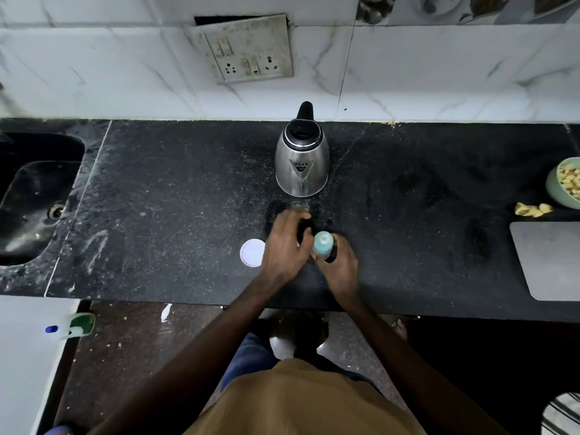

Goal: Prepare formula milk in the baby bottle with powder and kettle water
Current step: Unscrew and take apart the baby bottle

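At a black counter point(157, 199), the right hand point(340, 266) wraps the teal baby bottle point(323, 243), steadying it upright near the open kettle point(302, 161), likely for filling; the left hand point(287, 246) curls alongside, its hold unclear.

I am seeing the kettle point(302, 158) standing mid-counter, blocking the straight way to the wall point(408, 73). A white lid point(252, 252) is lying nearer the front edge. Bare countertop point(175, 189) is stretching wide either side, ending at the sink point(37, 196) leftward, the grey board point(549, 259) and green bowl point(554, 186) rightward.
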